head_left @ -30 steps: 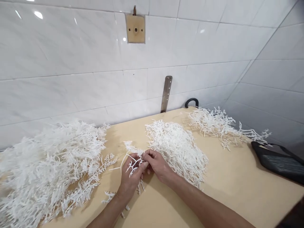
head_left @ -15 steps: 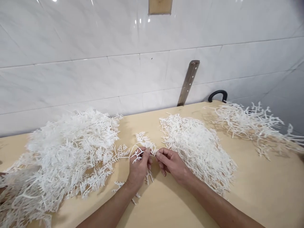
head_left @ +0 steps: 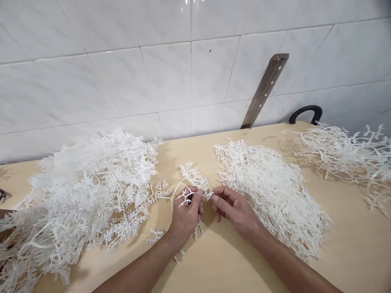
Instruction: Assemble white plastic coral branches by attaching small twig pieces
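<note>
Over the middle of the table, my left hand [head_left: 185, 215] is closed on a white branched plastic sprig [head_left: 184, 198], thumb pressed against the forefinger. A thin curved stem of it loops above the hand, and forked ends hang below. My right hand [head_left: 233, 209] pinches at the sprig's right end, thumb and forefinger together; the exact bit between these fingertips is too small to make out. Just beyond the hands lies a feathery white piece [head_left: 193, 174]. Small loose forked bits [head_left: 156, 235] rest by my left wrist.
A large heap of white sprigs [head_left: 100, 191] covers the left side. Another heap [head_left: 271, 191] lies beside my right hand, and looser branches [head_left: 345, 150] sit far right. A metal bracket [head_left: 265, 89] and a black handle [head_left: 305, 110] stand at the wall. Another person's arm [head_left: 6, 226] shows at left.
The view has tilted down and turned slightly, so the surroundings sit differently in the picture. Both hands keep nearly the same hold on the sprig.
</note>
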`<state>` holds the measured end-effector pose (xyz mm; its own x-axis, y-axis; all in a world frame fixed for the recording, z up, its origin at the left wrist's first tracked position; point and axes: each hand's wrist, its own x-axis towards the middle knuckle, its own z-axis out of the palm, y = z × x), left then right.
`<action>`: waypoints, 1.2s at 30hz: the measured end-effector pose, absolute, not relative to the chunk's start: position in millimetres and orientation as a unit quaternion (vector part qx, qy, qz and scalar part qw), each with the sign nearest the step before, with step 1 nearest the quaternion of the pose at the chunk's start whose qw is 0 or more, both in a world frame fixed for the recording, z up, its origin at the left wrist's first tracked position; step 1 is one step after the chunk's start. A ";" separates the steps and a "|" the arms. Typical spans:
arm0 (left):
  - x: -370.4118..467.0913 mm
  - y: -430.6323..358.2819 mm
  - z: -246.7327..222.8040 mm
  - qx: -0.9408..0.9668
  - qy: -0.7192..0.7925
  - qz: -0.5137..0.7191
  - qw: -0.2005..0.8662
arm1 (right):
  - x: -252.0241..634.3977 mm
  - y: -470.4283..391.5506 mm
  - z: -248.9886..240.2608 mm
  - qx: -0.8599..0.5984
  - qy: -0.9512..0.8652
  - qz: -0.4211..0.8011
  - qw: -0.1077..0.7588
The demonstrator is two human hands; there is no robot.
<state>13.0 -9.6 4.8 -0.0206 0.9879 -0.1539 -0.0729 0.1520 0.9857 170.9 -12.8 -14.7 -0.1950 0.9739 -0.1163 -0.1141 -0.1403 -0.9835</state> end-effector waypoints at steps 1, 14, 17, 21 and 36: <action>13.2 -9.2 5.4 0.429 0.526 0.484 0.552 | 171.5 -12.4 -14.4 -0.453 -0.487 0.603 0.440; 15.2 -9.7 11.1 0.430 0.525 0.479 0.557 | 165.5 -14.5 -25.9 -0.491 -0.528 0.549 0.423; 14.7 -10.0 9.4 0.442 0.525 0.470 0.555 | 163.7 -15.0 -26.1 -0.502 -0.531 0.541 0.417; 14.5 -9.7 6.6 0.435 0.525 0.472 0.558 | 163.3 -14.9 -26.4 -0.509 -0.541 0.533 0.405; 12.0 -9.5 -2.0 0.474 0.520 0.459 0.543 | 162.1 -14.4 -24.8 -0.484 -0.502 0.567 0.438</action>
